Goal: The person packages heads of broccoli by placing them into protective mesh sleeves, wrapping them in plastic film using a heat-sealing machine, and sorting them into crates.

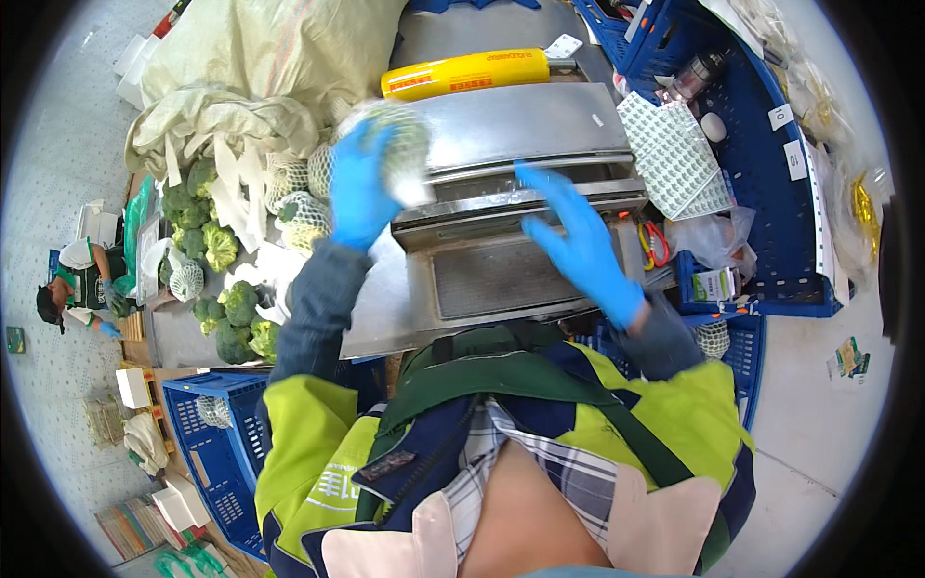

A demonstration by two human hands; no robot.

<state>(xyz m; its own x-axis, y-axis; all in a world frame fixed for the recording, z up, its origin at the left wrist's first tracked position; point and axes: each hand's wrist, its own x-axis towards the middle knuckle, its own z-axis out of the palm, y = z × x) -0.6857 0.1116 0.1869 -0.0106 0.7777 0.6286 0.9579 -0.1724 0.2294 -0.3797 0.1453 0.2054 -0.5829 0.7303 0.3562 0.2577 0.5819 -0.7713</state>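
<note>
My left hand (359, 189), in a blue glove, grips a pale green vegetable in a white foam net (408, 148), blurred by motion, beside the left end of a steel film-wrapping machine (520, 119). Over that machine's front bar, my right hand (578, 242), also blue-gloved, hangs with fingers apart and nothing in it. Below it lies the machine's flat heating plate (491, 278). A yellow film roll (470, 74) rests along the back. More netted vegetables (300, 217) lie left of my left hand, near loose broccoli heads (240, 303) and white foam nets (238, 184).
A large woven sack (267, 50) stands at the back left. Blue crates (777, 246) flank the right side, with red-and-yellow-handled scissors (654, 246) and a sheet of printed labels (676, 155) nearby. Another blue crate (224, 462) is low left. A co-worker (87, 282) works at far left.
</note>
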